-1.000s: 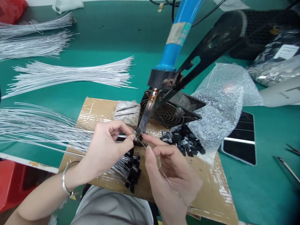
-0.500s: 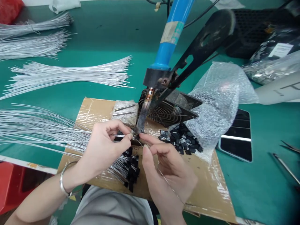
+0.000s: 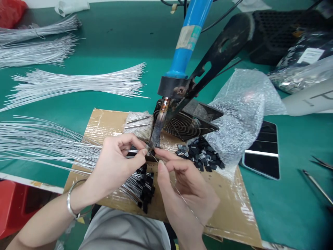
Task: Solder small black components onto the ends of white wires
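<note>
My left hand (image 3: 121,158) is closed in a pinch around a thin silvery wire (image 3: 133,150), whose end lies under the tip of a blue-handled soldering iron (image 3: 159,128). Between the thumb and fingers of my right hand (image 3: 186,184) runs a strand of solder wire (image 3: 155,158), its upper end close to the iron's tip. My right index fingertip is beside a small black piece at the tip; the exact joint is too small to make out. Below my left hand lie wires with black ends (image 3: 145,189) on a cardboard sheet (image 3: 226,205).
A pile of small black parts (image 3: 203,154) lies right of my hands, near bubble wrap (image 3: 239,111) and a phone (image 3: 262,149). A fan (image 3: 187,125) stands behind the iron. Wire bundles (image 3: 75,83) spread across the green table at left; tweezers (image 3: 317,185) lie far right.
The soldering iron and its black bracket have shifted slightly left and down. Both hands stay almost where they were, with the same holds.
</note>
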A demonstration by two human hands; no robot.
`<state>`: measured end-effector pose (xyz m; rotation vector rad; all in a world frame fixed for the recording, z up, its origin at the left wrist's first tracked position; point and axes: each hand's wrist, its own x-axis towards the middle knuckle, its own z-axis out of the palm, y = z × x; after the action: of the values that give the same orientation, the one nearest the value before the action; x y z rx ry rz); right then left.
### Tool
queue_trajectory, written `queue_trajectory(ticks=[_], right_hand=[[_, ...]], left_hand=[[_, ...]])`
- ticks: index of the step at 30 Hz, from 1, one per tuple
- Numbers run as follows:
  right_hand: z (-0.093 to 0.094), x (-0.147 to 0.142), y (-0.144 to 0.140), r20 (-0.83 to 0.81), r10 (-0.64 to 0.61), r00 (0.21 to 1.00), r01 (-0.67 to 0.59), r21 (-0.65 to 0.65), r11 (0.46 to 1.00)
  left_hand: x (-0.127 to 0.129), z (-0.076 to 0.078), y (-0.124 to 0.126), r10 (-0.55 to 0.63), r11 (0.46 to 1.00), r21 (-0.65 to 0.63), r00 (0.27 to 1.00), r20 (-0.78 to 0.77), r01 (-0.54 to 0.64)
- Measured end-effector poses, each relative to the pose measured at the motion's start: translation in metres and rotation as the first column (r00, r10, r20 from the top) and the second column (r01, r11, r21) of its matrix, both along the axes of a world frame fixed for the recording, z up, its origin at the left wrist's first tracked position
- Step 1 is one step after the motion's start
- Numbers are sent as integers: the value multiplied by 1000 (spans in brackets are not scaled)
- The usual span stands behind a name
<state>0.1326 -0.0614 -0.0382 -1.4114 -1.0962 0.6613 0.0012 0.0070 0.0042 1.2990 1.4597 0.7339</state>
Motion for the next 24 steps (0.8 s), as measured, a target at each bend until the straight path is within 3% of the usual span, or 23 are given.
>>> queue_trajectory(ticks=[24], right_hand=[[0,1,-1,-37,20,999,-20,-8,1000]], left_hand=[[0,2,-1,4,1000,21,1000,18,-4]])
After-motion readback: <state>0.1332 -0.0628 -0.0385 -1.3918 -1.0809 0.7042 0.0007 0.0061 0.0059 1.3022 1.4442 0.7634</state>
